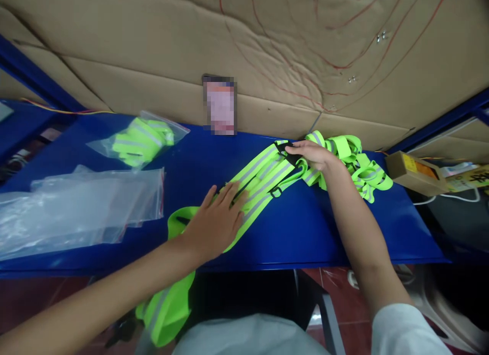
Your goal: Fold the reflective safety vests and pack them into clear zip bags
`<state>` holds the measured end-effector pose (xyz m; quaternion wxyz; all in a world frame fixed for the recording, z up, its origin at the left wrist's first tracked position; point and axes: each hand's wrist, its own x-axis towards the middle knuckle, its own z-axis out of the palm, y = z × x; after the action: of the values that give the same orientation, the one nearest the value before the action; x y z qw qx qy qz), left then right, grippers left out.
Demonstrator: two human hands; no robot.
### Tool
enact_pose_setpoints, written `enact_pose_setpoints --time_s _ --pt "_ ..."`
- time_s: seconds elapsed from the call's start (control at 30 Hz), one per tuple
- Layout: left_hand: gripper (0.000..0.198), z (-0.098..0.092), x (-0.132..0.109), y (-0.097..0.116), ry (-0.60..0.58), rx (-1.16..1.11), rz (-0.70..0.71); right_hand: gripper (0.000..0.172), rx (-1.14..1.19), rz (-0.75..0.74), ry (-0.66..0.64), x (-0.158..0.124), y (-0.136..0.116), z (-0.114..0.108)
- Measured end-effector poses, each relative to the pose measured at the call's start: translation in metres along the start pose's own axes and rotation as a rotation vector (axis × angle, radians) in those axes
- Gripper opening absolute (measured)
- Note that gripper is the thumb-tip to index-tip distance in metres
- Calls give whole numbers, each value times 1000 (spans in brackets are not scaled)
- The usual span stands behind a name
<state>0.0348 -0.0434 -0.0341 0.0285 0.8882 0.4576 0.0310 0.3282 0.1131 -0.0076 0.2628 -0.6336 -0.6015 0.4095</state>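
Neon reflective strap (263,174) lies stretched across the blue worktop (305,233), with one end hanging off the front edge. Left hand (217,217) lies flat on it, grip released, fingers spread. Right hand (313,154) has its grip pinched on the black buckle (283,150), right beside the tangled strap pile (362,169). Empty plastic bags (76,207) sit off to the left.
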Motion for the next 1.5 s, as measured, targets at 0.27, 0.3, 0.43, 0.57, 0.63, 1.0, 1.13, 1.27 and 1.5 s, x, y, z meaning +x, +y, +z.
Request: enact_pose_setpoints --time_s 0.27,0.3,0.43,0.57,0.63,1.0,1.13,1.27,1.5 --pt "59 2 3 32 9 -14 228 20 -70 -17 2 5 7 11" --pt "58 8 0 33 5 -4 245 20 -112 -37 27 7 8 12" --pt "49 15 -20 33 14 110 223 22 -287 -108 119 14 13 13" --pt "57 -7 -30 35 10 280 240 25 -377 -150 141 16 15 12" --pt "59 -15 -29 36 -10 312 244 25 -389 -164 126 17 15 11" --pt "62 -40 -31 34 119 418 173 24 -227 -162 50 17 20 7" --pt "58 -69 -39 22 306 480 116 20 -115 -77 10 15 20 5" --pt "53 -60 -41 4 237 460 20 15 -37 -23 5 14 20 3" --pt "40 -48 -38 -22 -57 -380 -209 16 5 14 -5 11 14 4"
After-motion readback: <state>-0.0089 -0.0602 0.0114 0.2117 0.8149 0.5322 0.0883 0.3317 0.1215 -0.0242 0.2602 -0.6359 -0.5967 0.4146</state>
